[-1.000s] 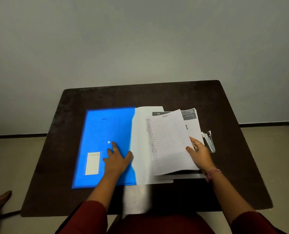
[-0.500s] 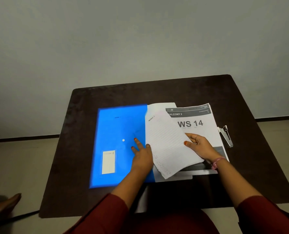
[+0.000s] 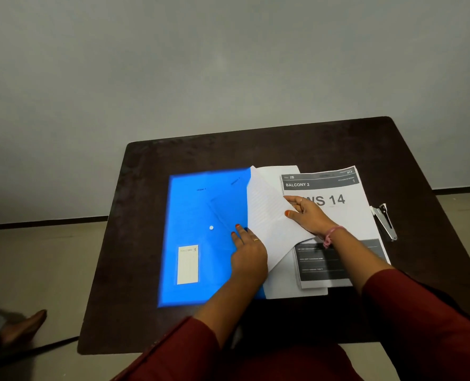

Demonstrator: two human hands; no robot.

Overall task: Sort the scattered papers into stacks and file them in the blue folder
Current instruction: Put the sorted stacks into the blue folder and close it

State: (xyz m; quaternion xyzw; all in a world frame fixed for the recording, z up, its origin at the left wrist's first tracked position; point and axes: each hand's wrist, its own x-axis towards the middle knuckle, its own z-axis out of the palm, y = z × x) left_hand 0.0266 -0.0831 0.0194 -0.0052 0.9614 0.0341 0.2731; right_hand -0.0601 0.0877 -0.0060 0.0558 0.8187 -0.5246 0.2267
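Step in hand, by my judgement: feeding the lined sheet (image 3: 269,215) into the blue folder (image 3: 200,237).

My right hand (image 3: 308,215) pinches the sheet's right edge, thumb below, fingers curled above. The sheet's left part looks to have entered the folder's open right side already: a faint outline shows through the blue cover. The rest slants out over the white flap (image 3: 288,284), which lies beside the folder.

My left hand (image 3: 249,251) rests on the folder near its right edge, fingers straight and close together, pressing the cover. Whether the fingertips lift the cover's edge or only steady it, I cannot tell.

The folder lies flat on the dark table (image 3: 338,144), left of centre, with a white snap (image 3: 211,227) and a label (image 3: 187,264) on its face. A printed stack (image 3: 349,215) headed "BALCONY 2" lies to the right, partly under my right hand and wrist. A stapler (image 3: 385,221) sits beyond it, apart from the papers.

Recommendations for the step:
- Hold the folder still with the left hand so that it does not slide leftward under the push.
- Square the sheet to the opening first; it sits askew, and a corner could catch and crease.
- Push from the edge with a light pinch, keeping the paper low and flat.
- The printed stack remains unfiled.
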